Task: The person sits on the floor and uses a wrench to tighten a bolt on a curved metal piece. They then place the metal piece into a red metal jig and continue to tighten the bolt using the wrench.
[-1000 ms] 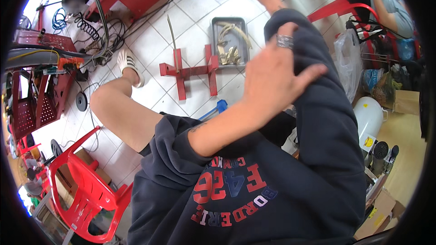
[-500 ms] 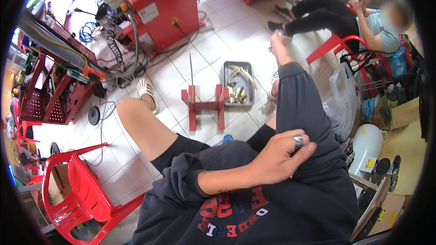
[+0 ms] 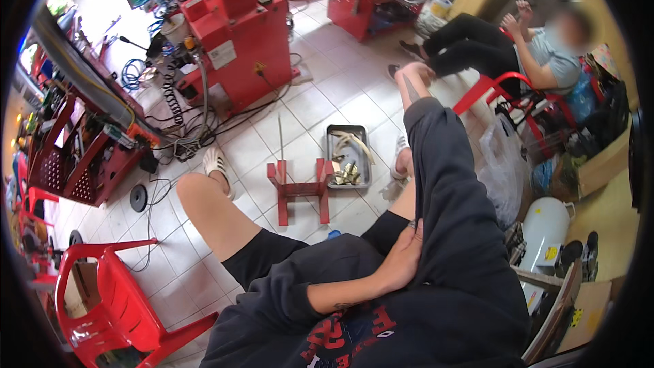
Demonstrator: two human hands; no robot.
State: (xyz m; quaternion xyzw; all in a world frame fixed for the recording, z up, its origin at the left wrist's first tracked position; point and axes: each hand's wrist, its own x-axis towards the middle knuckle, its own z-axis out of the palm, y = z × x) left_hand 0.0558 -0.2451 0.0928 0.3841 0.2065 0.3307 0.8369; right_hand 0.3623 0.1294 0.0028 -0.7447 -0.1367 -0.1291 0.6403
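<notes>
My right arm, in a dark grey sleeve (image 3: 453, 184), reaches forward over my right leg. At its end my right hand (image 3: 417, 73) is closed with bent fingers; whether anything lies inside is hidden. Across my lap comes my left forearm, its sleeve pushed up. My left hand (image 3: 400, 262) rests against the inner side of the right sleeve near the elbow, its fingers mostly hidden behind the cloth. Between my feet stands a low red metal stand (image 3: 300, 189) with a thin rod (image 3: 280, 136) rising by it. A dark tray (image 3: 368, 163) beside it holds curved pale strips and brass-coloured pieces.
Red machinery (image 3: 238, 61) with cables and hoses stands ahead at left. Near my left side is a red plastic chair (image 3: 126, 293). At right sit a person (image 3: 541, 51), a clear plastic bag (image 3: 503, 170) and a white tank (image 3: 545, 225).
My left hand has slid off the top of the right sleeve to its inner side, nearer my body. My right hand has shifted slightly in view, and the view itself has tilted.
</notes>
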